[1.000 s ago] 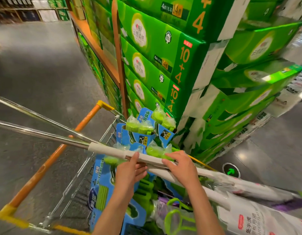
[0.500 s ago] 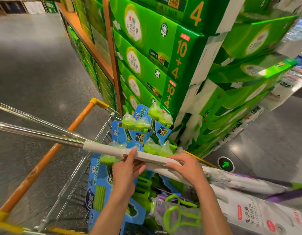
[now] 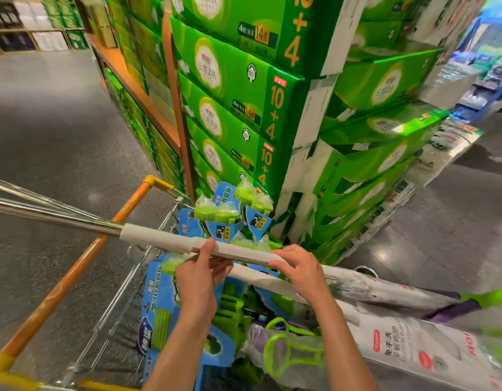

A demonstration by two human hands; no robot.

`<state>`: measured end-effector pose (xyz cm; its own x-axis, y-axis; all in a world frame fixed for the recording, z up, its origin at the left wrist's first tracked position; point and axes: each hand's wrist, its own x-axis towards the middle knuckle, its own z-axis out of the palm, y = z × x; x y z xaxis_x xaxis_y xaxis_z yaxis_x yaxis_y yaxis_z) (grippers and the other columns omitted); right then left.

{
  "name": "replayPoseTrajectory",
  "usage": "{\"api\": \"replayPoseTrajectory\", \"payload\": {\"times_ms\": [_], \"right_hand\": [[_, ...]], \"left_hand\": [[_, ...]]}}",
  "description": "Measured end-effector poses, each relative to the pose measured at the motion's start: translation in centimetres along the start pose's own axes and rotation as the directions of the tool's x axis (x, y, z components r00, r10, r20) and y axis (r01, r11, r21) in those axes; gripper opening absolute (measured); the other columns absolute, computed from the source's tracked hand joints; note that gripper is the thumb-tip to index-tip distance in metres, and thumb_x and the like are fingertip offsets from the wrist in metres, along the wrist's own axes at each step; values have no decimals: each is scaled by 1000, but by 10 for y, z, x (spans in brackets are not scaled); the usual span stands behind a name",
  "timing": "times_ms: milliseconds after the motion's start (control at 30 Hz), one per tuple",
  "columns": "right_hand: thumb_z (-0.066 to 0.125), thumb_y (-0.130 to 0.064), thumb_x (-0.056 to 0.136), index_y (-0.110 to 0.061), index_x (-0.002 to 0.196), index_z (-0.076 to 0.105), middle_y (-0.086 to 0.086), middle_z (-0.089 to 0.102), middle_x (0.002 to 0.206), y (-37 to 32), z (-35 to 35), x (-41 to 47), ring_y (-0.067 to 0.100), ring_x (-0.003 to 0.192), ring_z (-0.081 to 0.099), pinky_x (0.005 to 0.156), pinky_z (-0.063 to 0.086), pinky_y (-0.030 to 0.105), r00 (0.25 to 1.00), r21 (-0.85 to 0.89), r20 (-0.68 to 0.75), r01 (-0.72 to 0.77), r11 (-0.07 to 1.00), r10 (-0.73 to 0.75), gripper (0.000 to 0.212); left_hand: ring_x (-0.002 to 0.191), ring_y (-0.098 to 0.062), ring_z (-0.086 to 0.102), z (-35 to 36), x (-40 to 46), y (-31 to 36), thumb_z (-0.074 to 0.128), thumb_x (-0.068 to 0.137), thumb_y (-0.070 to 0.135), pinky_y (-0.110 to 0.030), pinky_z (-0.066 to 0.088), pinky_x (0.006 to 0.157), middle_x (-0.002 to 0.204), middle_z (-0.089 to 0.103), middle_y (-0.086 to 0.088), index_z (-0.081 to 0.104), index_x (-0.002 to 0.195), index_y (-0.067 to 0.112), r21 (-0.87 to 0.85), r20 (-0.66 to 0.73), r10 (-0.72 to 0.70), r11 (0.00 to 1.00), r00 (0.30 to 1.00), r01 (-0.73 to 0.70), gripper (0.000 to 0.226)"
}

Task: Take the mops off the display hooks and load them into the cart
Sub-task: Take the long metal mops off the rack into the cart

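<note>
A mop (image 3: 159, 237) with a steel pole and a white foam-wrapped section lies across the top of the wire cart (image 3: 60, 289), its pole sticking out to the left. My left hand (image 3: 200, 273) holds the wrapped section from below, thumb over the top. My right hand (image 3: 297, 268) grips the same section further right. A second steel pole (image 3: 27, 190) runs beside it on the left. Inside the cart stand green sponge mop heads in blue card packaging (image 3: 224, 210). Bagged white flat mops (image 3: 408, 342) lie over the cart's right side.
A tall stack of green tissue cartons (image 3: 244, 88) rises just beyond the cart, beside an orange shelf upright (image 3: 176, 108). The cart has an orange side rail with yellow corners. Grey shop floor (image 3: 46, 131) opens to the left, and more floor to the right.
The view has moved closer to the green cartons. Both hands keep their hold on the white-wrapped mop pole, which stays lying across the cart.
</note>
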<state>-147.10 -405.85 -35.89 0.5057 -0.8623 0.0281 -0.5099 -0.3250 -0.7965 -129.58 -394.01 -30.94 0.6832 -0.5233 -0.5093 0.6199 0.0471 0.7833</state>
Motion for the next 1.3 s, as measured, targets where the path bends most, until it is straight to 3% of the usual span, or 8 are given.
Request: {"api": "replayPoseTrajectory", "payload": {"times_ms": [100, 233, 400, 567, 667, 767, 1167, 1300], "right_hand": [[61, -73, 77, -41, 103, 76, -16, 65, 90, -6, -1, -3, 4, 84, 62, 83, 50, 43, 999, 35, -40, 21, 999, -19, 44], [60, -72, 75, -38, 103, 78, -16, 64, 88, -20, 3, -4, 8, 84, 63, 83, 50, 46, 998, 62, -48, 36, 997, -33, 48], [65, -60, 84, -35, 100, 79, -18, 64, 88, -40, 12, -5, 6, 85, 60, 80, 48, 38, 996, -66, -39, 73, 995, -76, 33], [41, -79, 82, -40, 100, 78, -11, 69, 88, -61, 19, -4, 8, 80, 59, 76, 42, 34, 977, -244, -72, 175, 954, -198, 57], [39, -77, 84, -40, 101, 78, -11, 69, 85, -77, 15, -4, 9, 77, 57, 70, 36, 32, 959, -337, -88, 227, 914, -271, 56], [41, -80, 83, -40, 99, 79, -10, 69, 77, -87, 8, -5, 11, 69, 60, 63, 43, 33, 922, -375, -165, 269, 887, -349, 57], [48, -79, 80, -49, 96, 76, -15, 66, 73, -97, -48, -62, 1, 64, 59, 53, 41, 26, 877, -333, -382, 162, 929, -290, 44], [37, -86, 76, -47, 96, 77, -16, 65, 72, -101, -73, -98, 3, 65, 58, 56, 42, 26, 866, -367, -443, 62, 928, -233, 59]], "left_hand": [[77, -35, 74, 1, -4, 4, 72, 92, 22, -39, 64, 67, 84, 74, -25, 70, 89, -6, 11, 2, 41, 999, 999, -41, 28], [70, -29, 75, -4, -7, 14, 69, 93, 25, -39, 63, 64, 80, 75, -19, 69, 90, -1, 14, 21, 82, 996, 996, -83, 27], [69, -28, 75, -14, -8, 23, 62, 98, 33, -43, 60, 63, 80, 75, -11, 64, 95, 6, -54, 49, 68, 996, 997, -65, 27], [75, -33, 75, -25, -5, 31, 59, 100, 34, -42, 64, 63, 87, 75, -19, 62, 103, 2, -144, 37, 44, 989, 998, -38, 32], [76, -34, 75, -31, -5, 36, 60, 99, 34, -42, 64, 64, 88, 74, -20, 60, 104, 4, -196, 29, 29, 980, 999, -23, 30], [72, -33, 75, -32, -7, 44, 61, 98, 34, -41, 63, 61, 79, 75, -16, 59, 103, 5, -221, 44, 36, 975, 998, -26, 29], [60, -28, 72, 1, -54, 43, 64, 95, 37, -35, 59, 49, 81, 68, -14, 65, 97, 9, -119, 162, 151, 984, 975, -133, 28], [62, -23, 71, 13, -79, 27, 64, 93, 38, -35, 60, 53, 76, 65, -5, 62, 92, 10, -66, 259, 210, 978, 943, -200, 28]]}}
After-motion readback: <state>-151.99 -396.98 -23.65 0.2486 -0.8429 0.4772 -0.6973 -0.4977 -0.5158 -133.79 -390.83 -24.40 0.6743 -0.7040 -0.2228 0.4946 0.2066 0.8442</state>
